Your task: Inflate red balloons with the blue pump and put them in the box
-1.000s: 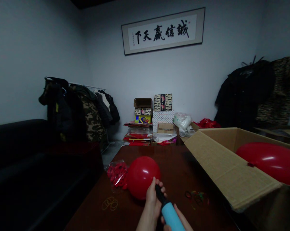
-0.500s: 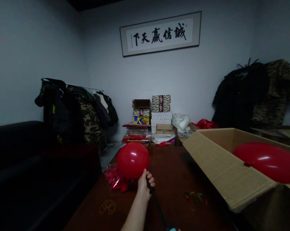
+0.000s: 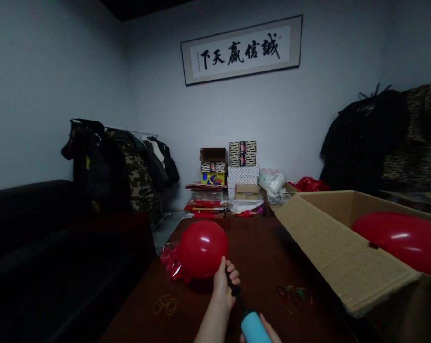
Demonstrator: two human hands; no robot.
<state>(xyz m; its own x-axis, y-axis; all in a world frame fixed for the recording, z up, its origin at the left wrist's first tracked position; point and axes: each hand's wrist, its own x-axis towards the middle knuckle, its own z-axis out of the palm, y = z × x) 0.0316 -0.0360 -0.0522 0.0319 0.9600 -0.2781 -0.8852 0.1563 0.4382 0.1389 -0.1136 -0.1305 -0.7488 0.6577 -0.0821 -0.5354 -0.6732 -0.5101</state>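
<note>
The left hand (image 3: 225, 285) conceals the neck of the red balloon (image 3: 203, 248), which partly covers the clear bag (image 3: 169, 260). The lower edge truncates the blue pump (image 3: 254, 327) and right hand (image 3: 269, 329), the right edge the cardboard box (image 3: 344, 252).

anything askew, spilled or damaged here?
Framed calligraphy on the wall slants, right end higher, though the stacked boxes below look level; lens distortion may contribute. Yellow rubber bands lie loose on the table. No spill shows; the held red balloon looks intact.

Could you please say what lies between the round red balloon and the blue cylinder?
In the head view: the left hand, holding a black end piece, and a thin black rod.
</note>
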